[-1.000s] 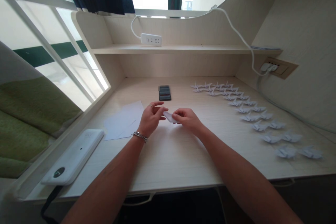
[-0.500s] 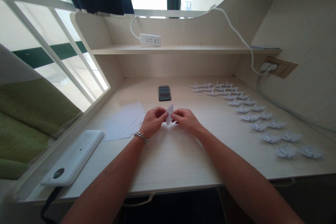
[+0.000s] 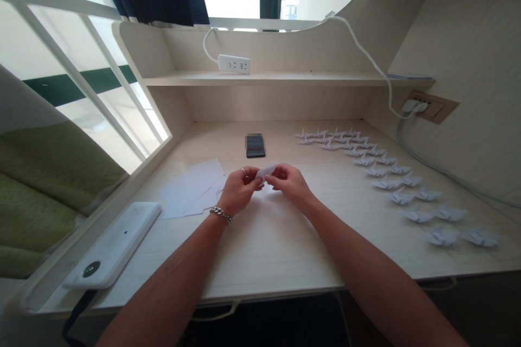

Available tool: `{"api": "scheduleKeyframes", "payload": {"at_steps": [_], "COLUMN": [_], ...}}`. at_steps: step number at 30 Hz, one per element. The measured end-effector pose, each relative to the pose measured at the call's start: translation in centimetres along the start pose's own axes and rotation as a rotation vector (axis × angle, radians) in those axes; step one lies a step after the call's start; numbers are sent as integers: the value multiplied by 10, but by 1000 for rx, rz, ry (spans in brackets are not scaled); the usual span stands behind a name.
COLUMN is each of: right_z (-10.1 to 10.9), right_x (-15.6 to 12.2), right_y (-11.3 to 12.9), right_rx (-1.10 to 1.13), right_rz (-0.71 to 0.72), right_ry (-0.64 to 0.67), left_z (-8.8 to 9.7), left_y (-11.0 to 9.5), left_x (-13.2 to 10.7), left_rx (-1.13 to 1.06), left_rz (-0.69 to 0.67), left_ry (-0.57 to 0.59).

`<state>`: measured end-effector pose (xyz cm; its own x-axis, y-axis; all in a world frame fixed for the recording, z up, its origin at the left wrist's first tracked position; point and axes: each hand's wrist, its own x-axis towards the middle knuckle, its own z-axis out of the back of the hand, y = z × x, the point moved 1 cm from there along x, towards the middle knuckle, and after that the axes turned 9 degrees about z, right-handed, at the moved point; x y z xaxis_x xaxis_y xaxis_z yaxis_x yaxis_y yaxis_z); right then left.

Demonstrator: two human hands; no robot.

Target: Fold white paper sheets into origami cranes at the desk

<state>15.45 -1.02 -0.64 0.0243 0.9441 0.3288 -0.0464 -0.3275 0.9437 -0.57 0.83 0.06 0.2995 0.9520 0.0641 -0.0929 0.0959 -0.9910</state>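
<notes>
A small folded piece of white paper (image 3: 265, 171) is pinched between my left hand (image 3: 241, 190) and my right hand (image 3: 290, 183), above the middle of the pale wooden desk (image 3: 277, 249). Its lower part is hidden by my fingers. My left hand wears a ring, and a silver chain bracelet (image 3: 221, 215) circles that wrist. Loose white paper sheets (image 3: 190, 188) lie just left of my left hand. A black smartphone (image 3: 255, 145) with a blurred top lies face up beyond my hands.
Several white origami cranes (image 3: 387, 184) stand in rows along the desk's right side. A white power bank (image 3: 113, 245) with a black cable lies near the left edge. Above are a shelf with a power strip (image 3: 233, 64) and a wall socket (image 3: 431, 105) with plugs.
The folded paper has turned from nearly upright to lying almost level between my fingers. My hands have moved closer together around it.
</notes>
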Motion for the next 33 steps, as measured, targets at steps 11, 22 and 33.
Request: {"api": "scheduleKeyframes", "payload": {"at_steps": [11,22,33], "right_z": [4,6,3], "right_x": [-2,2,0], "right_y": [-5,-9,-7], "right_rx": [-295,-242,-123], "right_rz": [246,151,65], "right_ry": [-6,12,100], "left_z": [5,2,2], "left_y": [7,3,1], "left_x": [3,0,-1], "left_rx": [187,180,232], "left_rz": [-70,-59,-55], "left_ry": [-54,-49,-17]}}
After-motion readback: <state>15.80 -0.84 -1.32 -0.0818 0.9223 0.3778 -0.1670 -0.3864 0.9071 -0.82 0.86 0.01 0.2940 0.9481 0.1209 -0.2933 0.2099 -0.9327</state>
